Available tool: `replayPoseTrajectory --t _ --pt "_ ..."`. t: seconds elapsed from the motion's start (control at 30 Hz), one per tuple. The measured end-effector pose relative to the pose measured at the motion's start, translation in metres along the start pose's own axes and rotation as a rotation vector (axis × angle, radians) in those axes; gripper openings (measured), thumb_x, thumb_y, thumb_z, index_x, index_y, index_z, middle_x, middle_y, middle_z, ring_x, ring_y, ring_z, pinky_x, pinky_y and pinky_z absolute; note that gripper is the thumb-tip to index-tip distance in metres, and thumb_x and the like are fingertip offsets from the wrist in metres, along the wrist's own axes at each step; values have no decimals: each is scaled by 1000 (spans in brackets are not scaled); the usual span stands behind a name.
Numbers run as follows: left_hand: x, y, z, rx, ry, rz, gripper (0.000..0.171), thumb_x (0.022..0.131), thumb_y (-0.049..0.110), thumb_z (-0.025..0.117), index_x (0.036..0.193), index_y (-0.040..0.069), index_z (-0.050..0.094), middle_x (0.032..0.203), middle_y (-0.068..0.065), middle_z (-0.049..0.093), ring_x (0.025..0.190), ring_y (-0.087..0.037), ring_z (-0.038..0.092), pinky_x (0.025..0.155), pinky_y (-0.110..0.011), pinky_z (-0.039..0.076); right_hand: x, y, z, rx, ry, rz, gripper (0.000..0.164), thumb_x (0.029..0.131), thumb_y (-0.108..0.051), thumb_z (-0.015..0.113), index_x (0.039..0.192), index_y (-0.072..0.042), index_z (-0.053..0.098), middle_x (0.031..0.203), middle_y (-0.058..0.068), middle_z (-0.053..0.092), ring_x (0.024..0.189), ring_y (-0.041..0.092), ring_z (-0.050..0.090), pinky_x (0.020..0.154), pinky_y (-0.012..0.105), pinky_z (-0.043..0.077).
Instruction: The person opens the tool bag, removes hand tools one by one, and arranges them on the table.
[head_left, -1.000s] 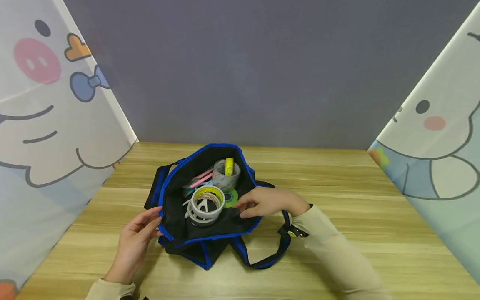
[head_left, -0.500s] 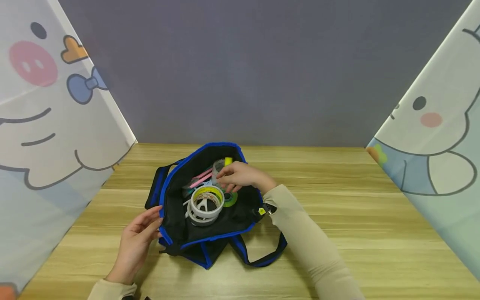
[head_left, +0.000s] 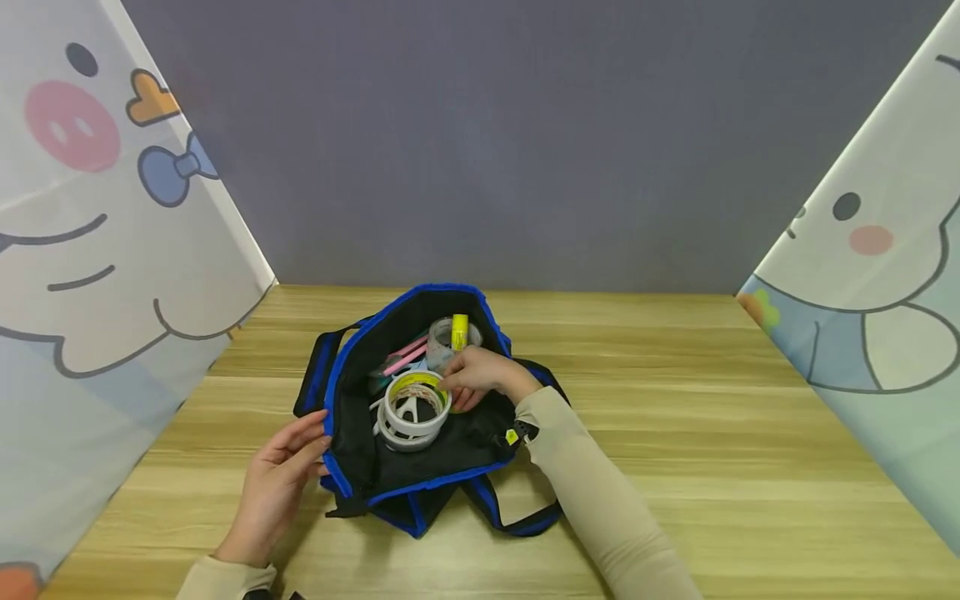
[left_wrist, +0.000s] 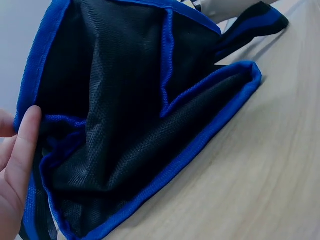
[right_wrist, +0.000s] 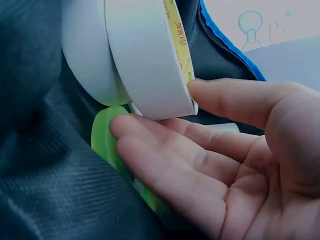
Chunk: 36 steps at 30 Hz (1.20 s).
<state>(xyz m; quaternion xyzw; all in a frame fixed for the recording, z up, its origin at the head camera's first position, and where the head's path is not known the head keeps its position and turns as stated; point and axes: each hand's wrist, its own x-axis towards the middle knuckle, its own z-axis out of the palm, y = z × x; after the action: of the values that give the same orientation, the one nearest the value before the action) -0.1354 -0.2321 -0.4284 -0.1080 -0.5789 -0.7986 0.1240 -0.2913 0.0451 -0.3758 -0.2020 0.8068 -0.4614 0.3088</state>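
A black bag with blue edging (head_left: 450,479) lies on its side with its mouth facing me. My left hand (head_left: 273,483) grips the left edge of that mouth, one finger lying along the blue trim in the left wrist view. Inside the bag, my right hand (head_left: 480,379) is beside two white tape rolls (right_wrist: 145,60). Its thumb touches the yellow inner rim of the nearer roll, while the other fingers stretch below it against a green tape roll (right_wrist: 104,132). In the head view the right hand mostly covers the green roll.
A clear tape roll (head_left: 441,337) with a yellow glue stick (head_left: 460,331) in it sits deeper in the bag. Beside it are pink, pen-like items (head_left: 405,358). The bag's strap (head_left: 517,525) loops onto the wooden table (head_left: 712,433). A grey partition (head_left: 487,150) stands behind.
My right hand has reached from the bag's right edge into it, first over the clear tape roll, then down to the white and green rolls. My left hand stays on the bag's edge.
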Motion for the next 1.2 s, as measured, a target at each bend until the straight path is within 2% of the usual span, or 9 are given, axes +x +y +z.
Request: replayPoseTrajectory --t 0.23,0.43,0.73,0.97,1.2 --pt "1 1 -3 -64 -3 -6 45 93 -21 49 120 7 71 101 -1 74 82 -9 68 62 -22 58 1 2 2 136 0 17 29 96 -4 62 122 11 64 73 14 69 61 19 69 65 36 62" --pt "1 2 -4 -88 1 -7 45 93 -22 49 119 6 72 101 -1 75 81 -9 69 63 -22 58 -1 0 2 210 -4 17 33 96 -3 63 125 12 61 73 16 69 59 19 69 64 37 62" --pt "3 3 -3 -79 20 -49 43 93 -21 51 114 7 74 100 -2 75 82 -10 70 63 -22 58 -7 -10 2 205 -7 -59 32 96 -3 64 124 14 61 76 15 71 61 18 69 69 41 62" --pt "3 4 -4 -76 16 -44 43 92 -22 50 112 7 75 100 -2 75 81 -10 70 62 -22 58 -13 -15 0 210 12 -80 36 96 -5 65 127 13 59 79 14 71 63 19 69 71 42 62" --pt "2 3 -5 -50 13 -64 40 93 -20 53 111 8 75 101 -1 75 83 -10 70 62 -23 58 -26 -16 -9 236 91 -172 36 95 -5 65 125 13 60 88 21 71 63 17 69 70 43 62"
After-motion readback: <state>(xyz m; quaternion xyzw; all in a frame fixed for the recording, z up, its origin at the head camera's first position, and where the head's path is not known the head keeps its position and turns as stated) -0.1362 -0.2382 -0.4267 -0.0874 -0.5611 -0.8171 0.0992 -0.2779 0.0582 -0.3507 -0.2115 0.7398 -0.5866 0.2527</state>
